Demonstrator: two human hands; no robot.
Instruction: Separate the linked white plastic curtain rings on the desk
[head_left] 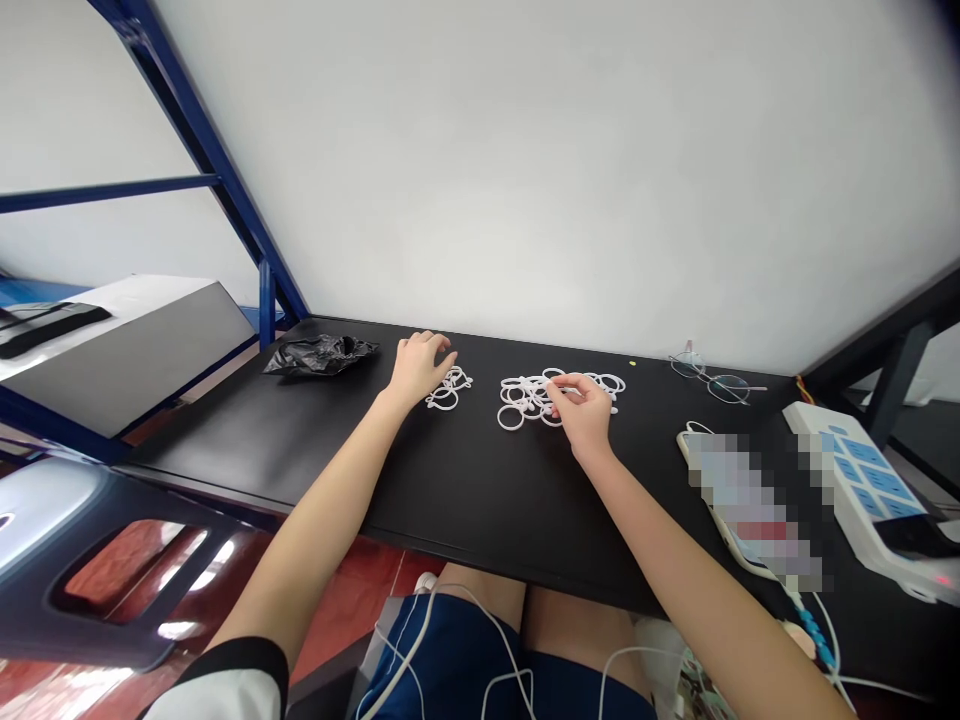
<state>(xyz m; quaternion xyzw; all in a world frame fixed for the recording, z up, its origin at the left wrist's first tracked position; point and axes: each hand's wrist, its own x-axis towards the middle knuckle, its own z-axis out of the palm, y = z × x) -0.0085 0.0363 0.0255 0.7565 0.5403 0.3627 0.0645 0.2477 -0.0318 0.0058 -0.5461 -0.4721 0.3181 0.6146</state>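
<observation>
Two groups of thin white plastic rings, some with small knobs, lie on the black tabletop (465, 480). My left hand (420, 368) is at the edge of the smaller group of rings (444, 399). Its fingers are curved, with a gap between thumb and fingertips, and nothing shows between them. At the larger, tangled group of rings (512, 418), my right hand (585, 412) has thumb and index finger pinched on a white ring. That hand hides part of the pile.
A crumpled black plastic bag (319, 355) lies left. On the right are eyeglasses (727, 388), a phone (739, 510) with a cable and a white power strip (870, 490). A white wall (555, 180) rises behind the table; a blue metal frame (217, 150) stands left.
</observation>
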